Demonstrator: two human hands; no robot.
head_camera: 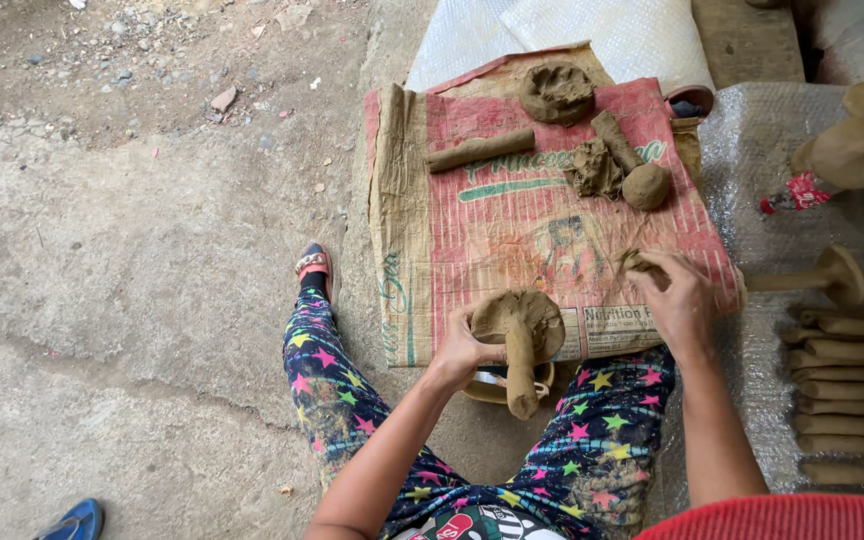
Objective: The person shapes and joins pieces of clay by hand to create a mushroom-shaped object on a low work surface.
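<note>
left hand [460, 352] curled around the brown clay mushroom shape [519, 335], fingers gripping where the round cap meets the thick stem, stem pointing down toward the person's knees, cap tilted up; it sits at the near edge of the red and tan woven sack [512, 215] spread over a low block. right hand [680, 300] half closed, fingertips pinching a small lump of brown clay [638, 263] at the sack's near right corner, touching the cloth. clay looks damp, rough, matte, with finger marks. farther up the sack: a clay roll [478, 150], a flattened clay disc [557, 92], a ragged clay clump [595, 170] just beside a ball-ended clay stem [634, 165]. right of the sack, finished clay stems [850, 385] stacked on clear plastic sheet [767, 150].
</note>
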